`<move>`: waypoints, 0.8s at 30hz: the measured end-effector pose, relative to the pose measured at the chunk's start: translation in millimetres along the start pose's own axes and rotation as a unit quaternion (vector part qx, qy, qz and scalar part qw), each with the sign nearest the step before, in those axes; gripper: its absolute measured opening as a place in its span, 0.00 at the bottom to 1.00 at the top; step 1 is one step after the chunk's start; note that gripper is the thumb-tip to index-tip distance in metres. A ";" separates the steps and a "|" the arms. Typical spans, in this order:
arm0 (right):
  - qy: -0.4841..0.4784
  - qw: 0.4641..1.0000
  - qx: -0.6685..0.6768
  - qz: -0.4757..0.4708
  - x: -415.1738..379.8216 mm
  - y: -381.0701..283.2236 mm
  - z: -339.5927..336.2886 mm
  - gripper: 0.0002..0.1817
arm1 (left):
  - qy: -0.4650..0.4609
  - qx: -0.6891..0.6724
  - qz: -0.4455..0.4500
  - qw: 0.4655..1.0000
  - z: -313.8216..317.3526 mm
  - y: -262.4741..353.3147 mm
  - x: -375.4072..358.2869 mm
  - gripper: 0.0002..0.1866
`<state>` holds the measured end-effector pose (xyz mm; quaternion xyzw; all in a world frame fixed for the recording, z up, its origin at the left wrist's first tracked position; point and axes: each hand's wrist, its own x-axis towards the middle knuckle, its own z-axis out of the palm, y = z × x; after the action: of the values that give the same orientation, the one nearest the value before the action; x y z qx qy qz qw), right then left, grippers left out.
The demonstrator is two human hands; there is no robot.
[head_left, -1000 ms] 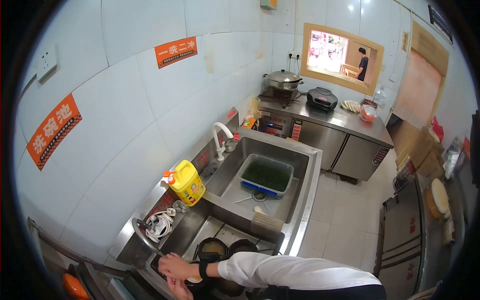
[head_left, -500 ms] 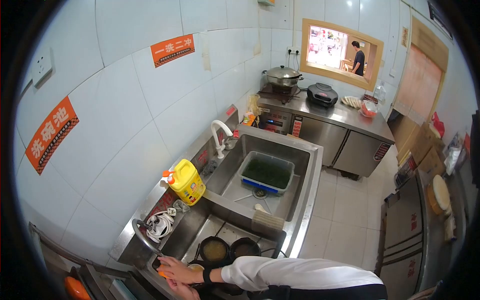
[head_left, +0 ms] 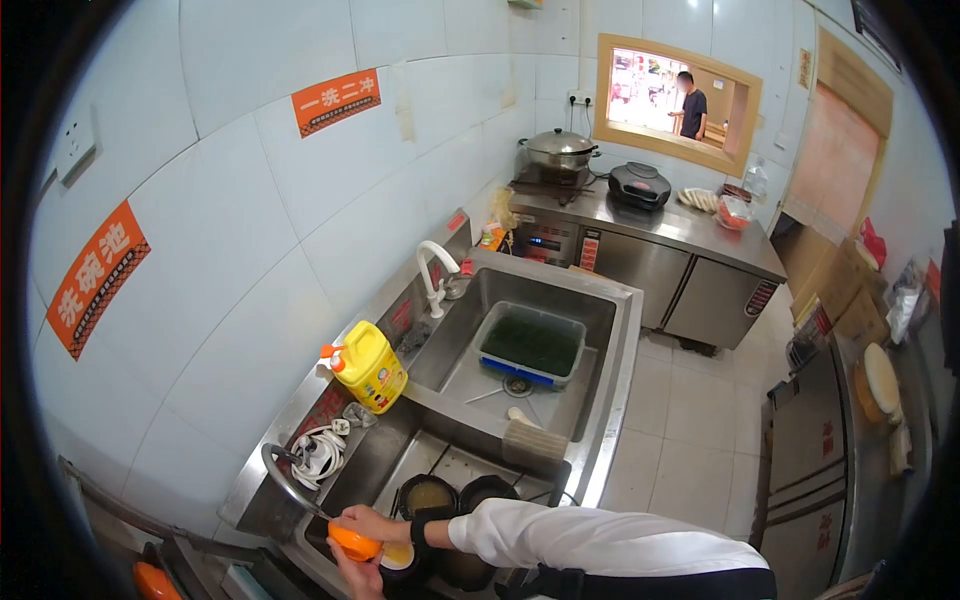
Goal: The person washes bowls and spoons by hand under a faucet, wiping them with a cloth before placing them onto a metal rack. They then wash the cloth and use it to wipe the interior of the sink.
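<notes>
Room: white tiled kitchen, steel table [head_left: 690,235] far right with a pot [head_left: 560,148].
Sink [head_left: 610,360]: green tray [head_left: 532,345] far, dark bowls [head_left: 428,495] near.
Change: your right hand [head_left: 372,522] now grips an orange lid [head_left: 355,545], newly lifted over a bowl; it looks ready to set down.
Left hand [head_left: 350,578]: mostly hidden, cannot tell.

Bright, even overhead light; soft glare on wall tiles [head_left: 300,230]. Heavy fisheye warp, black vignette at edges. Focus sharp.
</notes>
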<state>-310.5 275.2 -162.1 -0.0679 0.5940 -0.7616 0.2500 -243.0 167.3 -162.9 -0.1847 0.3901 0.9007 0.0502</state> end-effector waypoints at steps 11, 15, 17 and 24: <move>-0.071 0.722 -0.569 -0.388 11.1 45.2 22.5 0.12 | 0.051 0.000 -0.104 0.993 5.5 0.3 -1.2 0.26; -0.124 0.689 -0.588 -0.405 46.2 92.8 16.5 0.11 | 0.047 0.062 -0.031 0.996 0.6 -3.5 -9.7 0.25; -0.134 0.689 -0.577 -0.417 51.2 97.7 8.2 0.11 | 0.052 0.111 0.013 0.992 -4.9 -3.2 -12.1 0.24; -0.135 0.800 -0.339 -0.475 23.4 21.7 -13.1 0.07 | 0.072 0.253 0.018 0.965 -16.4 10.1 -15.3 0.23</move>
<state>-329.5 272.2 -190.7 -0.5246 0.6677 -0.5178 -0.1046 -226.4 149.3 -160.6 -0.2232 0.6113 0.7576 0.0510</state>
